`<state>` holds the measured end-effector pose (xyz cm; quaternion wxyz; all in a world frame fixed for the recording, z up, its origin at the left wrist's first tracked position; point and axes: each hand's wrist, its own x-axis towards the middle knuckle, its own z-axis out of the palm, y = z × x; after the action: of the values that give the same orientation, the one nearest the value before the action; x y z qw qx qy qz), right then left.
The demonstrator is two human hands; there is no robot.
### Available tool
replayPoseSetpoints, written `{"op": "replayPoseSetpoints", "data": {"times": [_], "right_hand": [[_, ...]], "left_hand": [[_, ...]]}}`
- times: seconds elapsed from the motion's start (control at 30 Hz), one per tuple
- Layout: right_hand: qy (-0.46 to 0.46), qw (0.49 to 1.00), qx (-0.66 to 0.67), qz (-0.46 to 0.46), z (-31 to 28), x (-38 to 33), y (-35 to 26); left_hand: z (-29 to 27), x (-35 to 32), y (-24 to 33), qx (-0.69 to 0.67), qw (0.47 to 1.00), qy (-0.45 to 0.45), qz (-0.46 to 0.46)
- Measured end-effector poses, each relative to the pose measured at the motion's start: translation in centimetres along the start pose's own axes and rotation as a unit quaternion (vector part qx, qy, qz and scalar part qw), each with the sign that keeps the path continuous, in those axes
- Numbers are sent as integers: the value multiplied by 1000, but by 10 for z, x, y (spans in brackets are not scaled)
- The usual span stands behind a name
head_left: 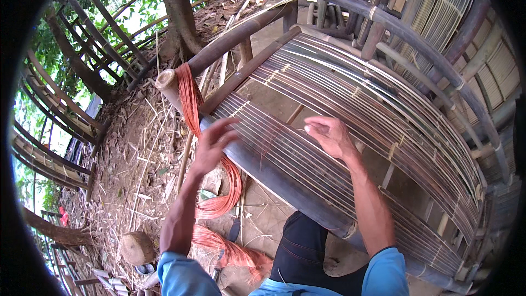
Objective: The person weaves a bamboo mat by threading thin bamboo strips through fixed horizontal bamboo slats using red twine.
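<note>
A bamboo seat frame [285, 178] with many thin slats [350, 98] lies tilted in front of me. My left hand [212, 145] hovers at its near dark rail with fingers spread, beside a bundle of orange cord [189, 98] that hangs from a pole end and trails down to the ground. My right hand [329, 134] is raised over the slats, thumb and fingers pinched together; a very thin strand may run from it, but I cannot make it out clearly.
A tree trunk [178, 5] stands behind the frame. More bamboo furniture [438, 16] is stacked at the right, and curved bamboo frames [49, 109] at the left. Dry leaves cover the ground [131, 170]. A round stone [137, 246] lies near my left elbow.
</note>
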<state>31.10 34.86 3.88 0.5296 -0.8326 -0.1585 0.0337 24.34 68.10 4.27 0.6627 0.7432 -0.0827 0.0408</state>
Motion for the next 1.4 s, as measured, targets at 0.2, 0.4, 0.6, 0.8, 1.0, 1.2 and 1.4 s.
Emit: {"op": "replayPoseSetpoints", "data": {"times": [0.2, 0.4, 0.6, 0.8, 1.0, 1.2, 1.4], "right_hand": [[-37, 982, -92, 162, -18, -22, 46], [-106, 952, -167, 236, -18, -23, 53], [-12, 981, -135, 138, 0, -34, 72], [-54, 977, -117, 172, -8, -39, 73], [-55, 980, -71, 180, -2, -35, 75], [-47, 979, -89, 180, -5, -33, 87], [-49, 977, -118, 170, -5, -27, 54]], "left_hand": [[-166, -194, -32, -2, 931, 329, -155], [-234, -341, -44, 474, 715, 360, -368], [-204, -344, -76, 627, 597, 262, -427], [-9, -120, -104, -51, 959, 200, -195], [21, -75, -61, 92, 953, -15, -288], [32, -26, 15, -178, 980, -45, 81], [-40, -14, -37, -373, 896, 163, -175]]}}
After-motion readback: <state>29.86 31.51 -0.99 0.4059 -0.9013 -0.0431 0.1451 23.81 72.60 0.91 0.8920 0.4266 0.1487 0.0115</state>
